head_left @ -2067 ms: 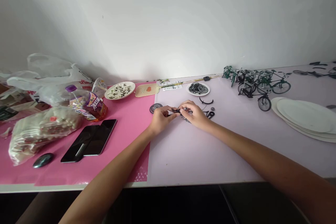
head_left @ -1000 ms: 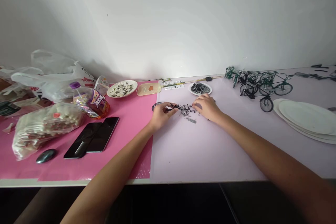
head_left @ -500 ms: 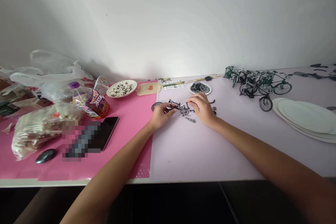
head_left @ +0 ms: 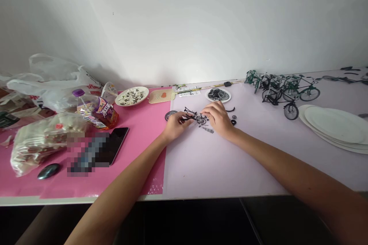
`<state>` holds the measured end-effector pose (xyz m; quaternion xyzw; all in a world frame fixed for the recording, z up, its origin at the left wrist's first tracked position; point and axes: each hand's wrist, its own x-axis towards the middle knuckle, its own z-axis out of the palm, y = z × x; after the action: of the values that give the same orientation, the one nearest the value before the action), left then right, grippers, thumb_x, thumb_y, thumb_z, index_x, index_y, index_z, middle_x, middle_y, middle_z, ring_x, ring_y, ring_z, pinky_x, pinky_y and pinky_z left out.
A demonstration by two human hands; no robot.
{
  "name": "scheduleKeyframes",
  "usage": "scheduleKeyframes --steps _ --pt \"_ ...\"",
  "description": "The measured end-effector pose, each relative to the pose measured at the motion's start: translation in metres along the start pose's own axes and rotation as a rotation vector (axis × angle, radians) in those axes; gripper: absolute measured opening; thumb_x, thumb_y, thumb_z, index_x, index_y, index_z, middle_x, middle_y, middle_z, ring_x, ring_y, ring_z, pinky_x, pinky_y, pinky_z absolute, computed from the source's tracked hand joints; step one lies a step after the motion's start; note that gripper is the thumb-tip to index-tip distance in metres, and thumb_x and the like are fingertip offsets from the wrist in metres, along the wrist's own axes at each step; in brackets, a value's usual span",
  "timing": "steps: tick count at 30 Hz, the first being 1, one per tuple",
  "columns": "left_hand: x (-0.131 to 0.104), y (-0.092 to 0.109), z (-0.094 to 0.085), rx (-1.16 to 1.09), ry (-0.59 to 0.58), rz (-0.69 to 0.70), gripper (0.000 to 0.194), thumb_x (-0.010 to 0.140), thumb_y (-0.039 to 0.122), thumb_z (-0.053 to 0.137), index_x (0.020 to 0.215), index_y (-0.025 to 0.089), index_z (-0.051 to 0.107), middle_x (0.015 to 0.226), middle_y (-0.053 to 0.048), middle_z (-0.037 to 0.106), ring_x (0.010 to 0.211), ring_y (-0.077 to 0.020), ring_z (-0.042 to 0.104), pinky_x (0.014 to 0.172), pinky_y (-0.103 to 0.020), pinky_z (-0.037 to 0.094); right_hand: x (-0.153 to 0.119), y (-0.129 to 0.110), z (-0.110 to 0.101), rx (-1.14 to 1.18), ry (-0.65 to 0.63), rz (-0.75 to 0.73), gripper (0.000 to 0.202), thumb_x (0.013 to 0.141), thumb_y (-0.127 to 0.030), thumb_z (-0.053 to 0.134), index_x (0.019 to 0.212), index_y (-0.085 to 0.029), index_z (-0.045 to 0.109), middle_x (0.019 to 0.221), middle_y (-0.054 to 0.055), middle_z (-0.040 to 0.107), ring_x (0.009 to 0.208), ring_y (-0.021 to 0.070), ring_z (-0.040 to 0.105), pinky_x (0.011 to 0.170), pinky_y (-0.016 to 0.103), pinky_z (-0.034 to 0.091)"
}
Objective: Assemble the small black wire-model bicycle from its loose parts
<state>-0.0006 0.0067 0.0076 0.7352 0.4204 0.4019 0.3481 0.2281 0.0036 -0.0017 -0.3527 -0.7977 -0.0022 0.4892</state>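
Left hand is keeping a closed pinch on a small black bike frame, its grip staying put just above the bench. Right hand is doing the changing: it was picking among the loose parts a second ago and is now sitting further left, almost meeting the left fingertips. Its grip is pinching tight on a thin pale rod, tip reaching the frame; whether the rod is seating anywhere is too small to tell. So both hands are now working at one spot, apparently joining rod and frame. One wheel is lying just past the left hand; a curved strip is lying beyond the right. Finished-looking bikes are standing well apart, untouched.
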Motion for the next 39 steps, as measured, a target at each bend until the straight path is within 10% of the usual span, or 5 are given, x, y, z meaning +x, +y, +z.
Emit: scheduleKeyframes --steps 39 --pt "-0.001 -0.004 0.003 0.033 -0.005 0.046 0.029 0.086 0.038 0.073 0.104 0.016 0.077 0.099 -0.008 0.077 0.068 -0.0132 0.059 0.062 -0.026 0.047 0.006 0.003 -0.008 -0.203 -0.055 -0.222 0.03 0.103 -0.03 0.06 0.074 -0.023 0.055 0.071 0.003 0.062 0.078 0.0225 0.056 0.077 0.037 0.045"
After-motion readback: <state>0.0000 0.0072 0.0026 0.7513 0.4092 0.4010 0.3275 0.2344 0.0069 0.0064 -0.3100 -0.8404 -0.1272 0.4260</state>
